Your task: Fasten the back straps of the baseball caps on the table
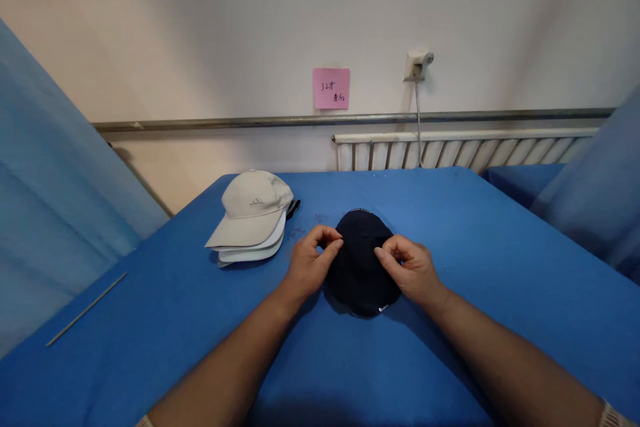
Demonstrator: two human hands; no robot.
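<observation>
A dark navy cap [361, 273] lies on the blue-covered table in front of me, with a small white mark near its lower edge. My left hand [313, 257] pinches the cap's fabric at its left side between thumb and fingers. On the opposite side, my right hand [410, 267] grips the cloth in the same kind of pinch. Left of my hands sits a stack of caps [253, 255], a beige one [253, 203] with a small dark logo on top and paler ones beneath.
A thin stick [86, 309] lies at the table's left side. Behind the blue table [430, 367] are a radiator [470, 150], a metal pipe [240, 122], a plugged socket [416, 67] and a pink note [331, 89]. Blue curtains [65, 173] hang at both sides.
</observation>
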